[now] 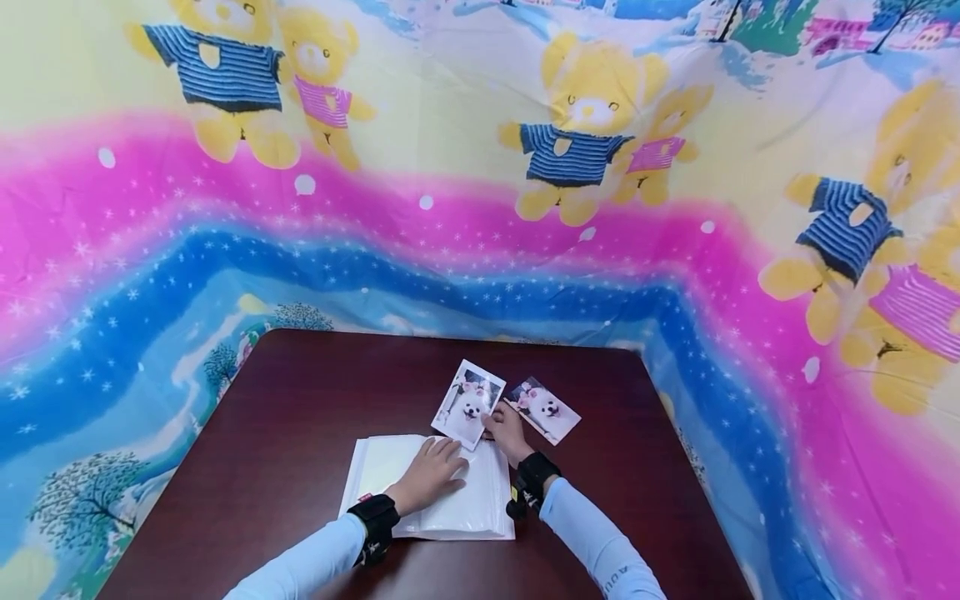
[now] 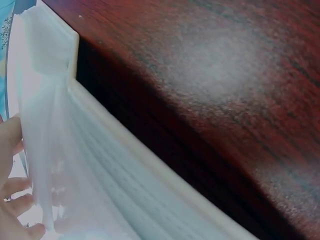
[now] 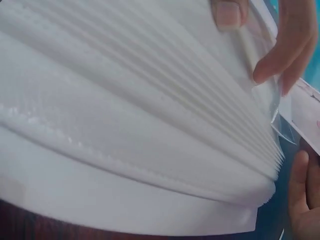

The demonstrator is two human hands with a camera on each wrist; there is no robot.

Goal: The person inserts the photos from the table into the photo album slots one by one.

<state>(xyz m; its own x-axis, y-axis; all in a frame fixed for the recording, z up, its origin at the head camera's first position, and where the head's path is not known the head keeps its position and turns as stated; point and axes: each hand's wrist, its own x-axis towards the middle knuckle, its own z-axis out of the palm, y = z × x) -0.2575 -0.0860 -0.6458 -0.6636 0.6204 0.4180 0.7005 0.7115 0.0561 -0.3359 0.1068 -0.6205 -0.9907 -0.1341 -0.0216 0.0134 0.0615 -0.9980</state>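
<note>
A photo album (image 1: pixel 378 467) with white pages and clear sleeves lies open near the table's front. My left hand (image 1: pixel 430 477) rests on it, fingers spread toward the far edge, fingertips at a clear sleeve. My right hand (image 1: pixel 506 432) pinches the right side of a white-bordered photo (image 1: pixel 461 408) of a fluffy white dog with pink flowers. The photo's lower corner overlaps the album's far edge. In the right wrist view the fanned page edges (image 3: pixel 165 95) fill most of the picture, with a clear sleeve edge by the fingers at upper right.
A second dog photo (image 1: pixel 558 414) lies on the dark wooden table (image 1: pixel 300 400), just beyond my right hand. A cloth printed with teddy bears (image 1: pixel 577 158) hangs around the table's far and side edges. Both wrists wear black straps.
</note>
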